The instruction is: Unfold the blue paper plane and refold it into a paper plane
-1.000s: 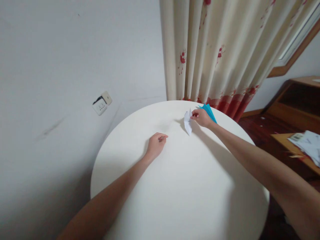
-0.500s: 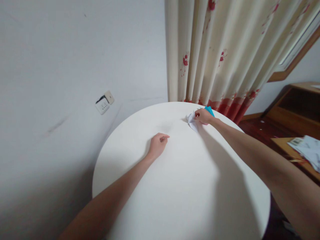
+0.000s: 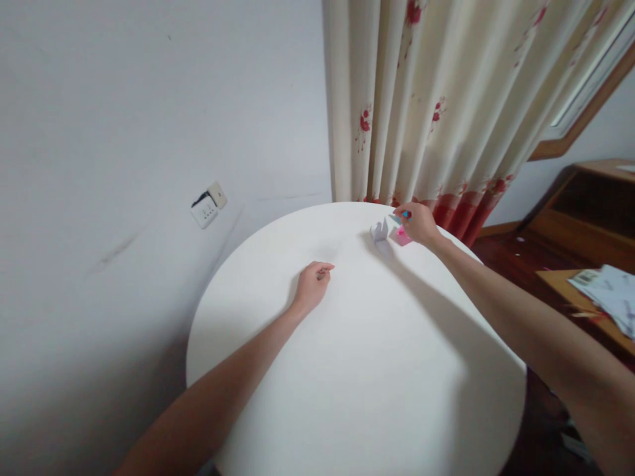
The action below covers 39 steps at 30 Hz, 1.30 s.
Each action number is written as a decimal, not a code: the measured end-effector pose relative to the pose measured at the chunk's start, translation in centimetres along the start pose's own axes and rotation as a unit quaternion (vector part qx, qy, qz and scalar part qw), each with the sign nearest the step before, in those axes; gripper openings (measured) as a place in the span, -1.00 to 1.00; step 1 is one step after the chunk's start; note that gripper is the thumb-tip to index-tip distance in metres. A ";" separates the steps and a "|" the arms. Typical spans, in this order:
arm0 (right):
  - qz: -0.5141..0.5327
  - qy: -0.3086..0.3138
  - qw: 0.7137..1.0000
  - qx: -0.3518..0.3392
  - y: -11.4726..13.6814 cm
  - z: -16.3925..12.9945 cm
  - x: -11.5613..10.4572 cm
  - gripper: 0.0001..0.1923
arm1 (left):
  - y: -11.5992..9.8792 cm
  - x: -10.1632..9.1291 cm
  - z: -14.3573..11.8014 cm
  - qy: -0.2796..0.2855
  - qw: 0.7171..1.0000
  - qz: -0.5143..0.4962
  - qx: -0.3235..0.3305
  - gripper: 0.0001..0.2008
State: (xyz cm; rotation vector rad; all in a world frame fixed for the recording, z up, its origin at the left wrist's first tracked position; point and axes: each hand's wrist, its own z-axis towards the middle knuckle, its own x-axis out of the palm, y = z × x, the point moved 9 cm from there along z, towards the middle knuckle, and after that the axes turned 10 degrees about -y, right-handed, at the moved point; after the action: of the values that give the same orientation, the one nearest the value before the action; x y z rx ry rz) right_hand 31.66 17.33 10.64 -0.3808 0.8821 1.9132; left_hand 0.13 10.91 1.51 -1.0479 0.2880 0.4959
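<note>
The left hand (image 3: 312,287) lies with curled fingers on the round table (image 3: 377,370). At the table's 1 o'clock, blue paper (image 3: 407,214) peeks through the right hand's (image 3: 423,223) fingers; whether it is held is hard to tell. White paper (image 3: 380,231) stands at the left hand's 2 o'clock, with pink paper (image 3: 404,238) near it, at 3 o'clock.

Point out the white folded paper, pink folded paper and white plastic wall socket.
White folded paper (image 3: 380,232): head view, visible middle.
Pink folded paper (image 3: 403,237): head view, visible part.
White plastic wall socket (image 3: 204,213): head view, faceplate.
</note>
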 end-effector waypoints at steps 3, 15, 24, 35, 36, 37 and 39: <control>0.077 -0.026 0.997 -0.019 3.7 -2.4 -0.6 -0.72 | -1.1 0.4 -0.3 0.016 0.999 0.019 0.038 -0.76; 0.012 0.220 0.966 -0.133 12.9 -15.4 8.6 -0.48 | -1.2 2.8 -2.8 0.151 0.931 0.310 0.118 -0.42; 0.001 0.242 0.960 -0.140 12.6 -15.7 9.3 -0.45 | -0.8 3.5 -3.2 0.209 0.908 0.341 0.127 -0.41; 0.135 -0.018 0.991 0.011 8.1 -9.6 4.1 -0.54 | -0.8 2.9 -2.8 0.162 0.922 0.325 0.131 -0.53; 0.120 -0.053 0.990 0.043 6.5 -8.2 3.3 -0.53 | -0.8 2.9 -2.7 0.155 0.925 0.321 0.136 -0.55; 0.093 -0.061 0.992 0.065 5.1 -6.9 2.9 -0.52 | -0.9 2.8 -2.7 0.145 0.927 0.317 0.139 -0.56; 0.013 -0.030 0.995 0.094 2.7 -4.5 3.1 -0.48 | -1.0 2.7 -2.6 0.133 0.931 0.307 0.148 -0.58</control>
State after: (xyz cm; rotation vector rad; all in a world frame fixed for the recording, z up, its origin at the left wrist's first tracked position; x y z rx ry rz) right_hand 27.33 15.34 6.84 -0.1997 1.0223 1.8372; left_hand 3.03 8.94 -0.18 -0.7113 0.9213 0.8419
